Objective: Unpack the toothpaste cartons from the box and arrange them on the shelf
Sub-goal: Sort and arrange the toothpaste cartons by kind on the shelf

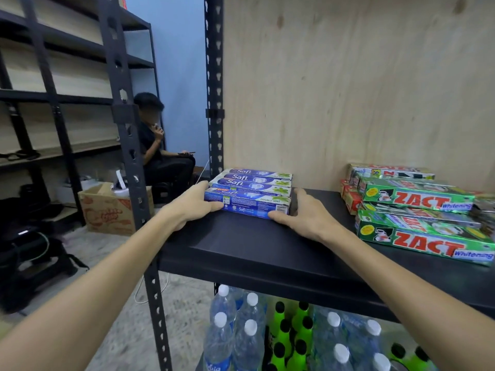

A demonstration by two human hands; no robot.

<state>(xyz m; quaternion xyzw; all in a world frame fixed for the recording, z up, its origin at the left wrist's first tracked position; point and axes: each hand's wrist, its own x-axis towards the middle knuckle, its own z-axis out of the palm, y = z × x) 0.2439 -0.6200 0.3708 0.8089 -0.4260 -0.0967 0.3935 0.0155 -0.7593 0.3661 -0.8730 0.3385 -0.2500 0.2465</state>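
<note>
Several blue Safi toothpaste cartons [251, 192] lie side by side at the back left of the black shelf [241, 253], against the plywood back. My left hand [190, 207] presses on their left end, with the thumb on the front carton. My right hand [302, 212] cups their right end, fingers along the side and thumb at the front. Both hands clamp the row between them. Green and red Zact cartons [417, 210] are stacked in rows on the shelf's right side.
A cardboard box [107, 210] stands on the floor to the left, behind a black rack post [139, 199]. A person sits on the floor beyond it. Water bottles [233, 330] and green bottles [289, 336] fill the level below.
</note>
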